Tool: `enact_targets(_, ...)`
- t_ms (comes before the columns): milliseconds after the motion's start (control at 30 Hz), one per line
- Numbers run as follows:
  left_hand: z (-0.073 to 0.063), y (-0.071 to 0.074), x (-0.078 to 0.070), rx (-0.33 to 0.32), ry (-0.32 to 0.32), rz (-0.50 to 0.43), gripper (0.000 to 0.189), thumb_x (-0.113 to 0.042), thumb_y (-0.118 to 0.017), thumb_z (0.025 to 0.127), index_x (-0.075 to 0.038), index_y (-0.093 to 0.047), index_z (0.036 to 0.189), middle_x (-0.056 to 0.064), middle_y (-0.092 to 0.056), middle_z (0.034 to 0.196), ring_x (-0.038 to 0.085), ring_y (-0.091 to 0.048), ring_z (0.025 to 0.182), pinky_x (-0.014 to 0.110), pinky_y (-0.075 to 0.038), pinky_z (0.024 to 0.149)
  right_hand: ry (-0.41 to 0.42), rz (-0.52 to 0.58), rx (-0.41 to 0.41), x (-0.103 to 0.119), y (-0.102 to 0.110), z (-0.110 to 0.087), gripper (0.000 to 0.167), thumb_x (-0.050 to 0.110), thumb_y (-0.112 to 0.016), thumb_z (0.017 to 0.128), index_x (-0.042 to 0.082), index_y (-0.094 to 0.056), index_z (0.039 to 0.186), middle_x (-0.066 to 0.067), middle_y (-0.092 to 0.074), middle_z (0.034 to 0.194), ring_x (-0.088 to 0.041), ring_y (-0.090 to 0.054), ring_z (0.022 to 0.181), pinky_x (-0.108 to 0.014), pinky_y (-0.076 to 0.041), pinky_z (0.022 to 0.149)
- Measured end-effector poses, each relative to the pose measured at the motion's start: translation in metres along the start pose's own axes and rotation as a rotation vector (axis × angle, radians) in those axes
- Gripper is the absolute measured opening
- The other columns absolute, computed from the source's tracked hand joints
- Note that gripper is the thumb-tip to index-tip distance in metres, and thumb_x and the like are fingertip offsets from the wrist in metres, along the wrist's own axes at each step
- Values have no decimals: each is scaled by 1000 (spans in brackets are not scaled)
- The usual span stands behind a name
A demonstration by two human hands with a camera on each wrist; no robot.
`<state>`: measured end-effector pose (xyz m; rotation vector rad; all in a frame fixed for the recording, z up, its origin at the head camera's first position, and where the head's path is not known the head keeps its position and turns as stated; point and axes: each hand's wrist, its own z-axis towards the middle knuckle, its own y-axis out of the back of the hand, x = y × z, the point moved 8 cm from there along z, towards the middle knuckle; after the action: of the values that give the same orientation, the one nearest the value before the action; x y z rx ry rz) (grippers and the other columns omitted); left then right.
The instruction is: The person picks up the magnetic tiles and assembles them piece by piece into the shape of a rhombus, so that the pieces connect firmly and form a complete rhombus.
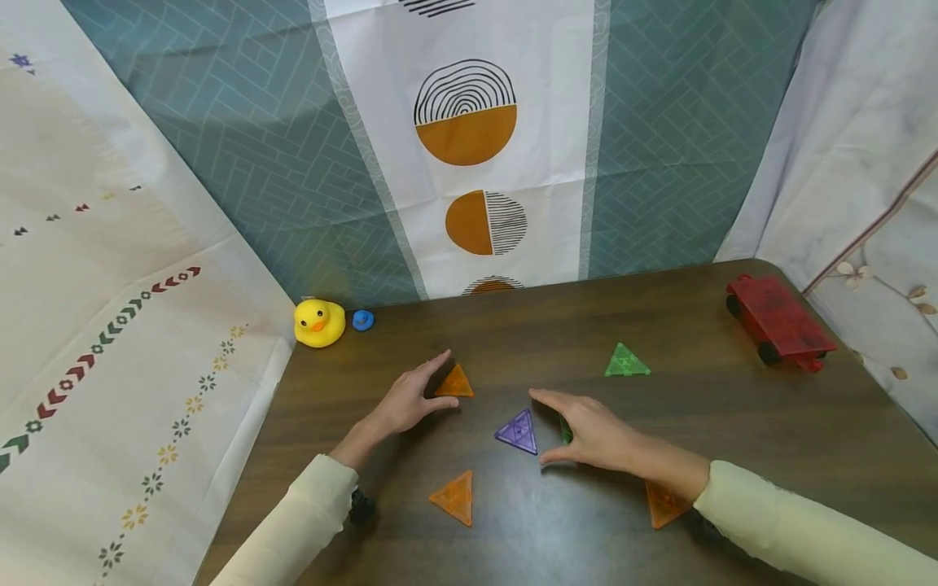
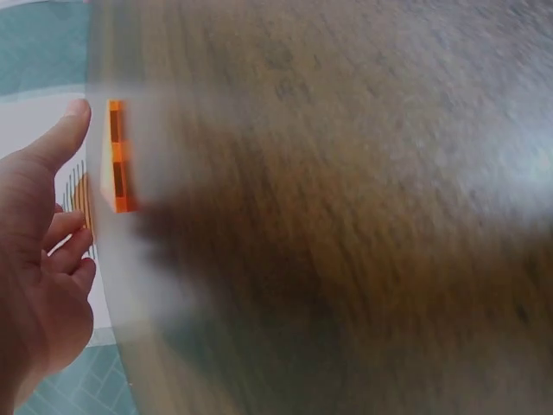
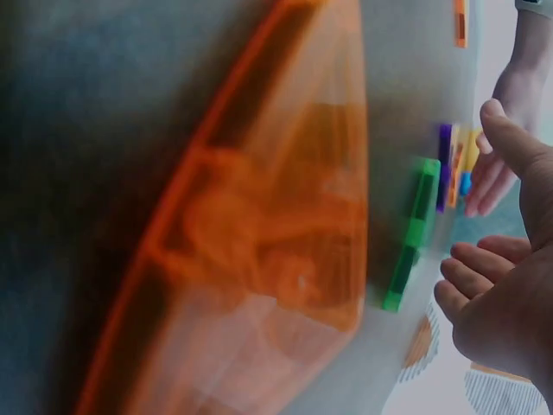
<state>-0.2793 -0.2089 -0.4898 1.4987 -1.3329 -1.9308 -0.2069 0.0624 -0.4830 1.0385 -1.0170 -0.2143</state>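
My left hand (image 1: 405,400) is spread beside an orange translucent triangle (image 1: 456,382), thumb and fingers apart around its left side. In the left wrist view that triangle (image 2: 118,160) stands off from the fingers. My right hand (image 1: 597,435) hovers over a green triangle (image 1: 567,430), which it partly hides. Just left of the right fingertips lies a purple triangle (image 1: 519,432). Beneath the right forearm is another orange triangle (image 1: 664,506), partly covered; it looms large in the right wrist view (image 3: 285,216). Neither hand holds anything.
A third orange triangle (image 1: 456,497) lies nearer the front of the dark wooden table (image 1: 542,334). Farther back is a green triangle (image 1: 624,361). A yellow duck (image 1: 319,322) and a small blue duck (image 1: 362,320) sit back left; a red toy wagon (image 1: 780,320) stands right.
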Motion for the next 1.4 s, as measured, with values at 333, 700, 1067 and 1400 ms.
enact_targets(333,8,-5,1,-26,-4,36,80,-34,-82,96,-10,-44,163,10,-49,162,33,-47,147,59,-34,121,20,25,-53,-2,-1,5,93,37,-98,77,-4,-56,150,-23,-62,146,-42,-62,131,-56,-53,104)
enact_targets(700,12,-12,0,-37,-37,46,72,-32,-81,97,-12,-51,159,8,-57,155,33,-53,139,56,-40,118,18,-1,-46,-2,-9,7,81,32,-99,76,1,-64,143,-18,-68,138,-37,-66,126,-53,-54,104)
enact_targets(1067,14,-12,0,-51,-49,62,66,-29,-81,97,-11,-55,156,7,-58,154,33,-51,141,60,-35,120,2,-38,-59,-3,-12,10,78,28,-100,75,3,-66,141,-16,-70,135,-34,-67,124,-55,-54,103)
enact_targets(1400,14,-10,-5,-81,-73,10,62,-20,-85,93,-7,-60,149,9,-63,144,28,-62,127,48,-49,111,11,-53,-62,-1,-12,11,75,28,-100,75,3,-67,139,-14,-71,132,-33,-67,122,-54,-55,101)
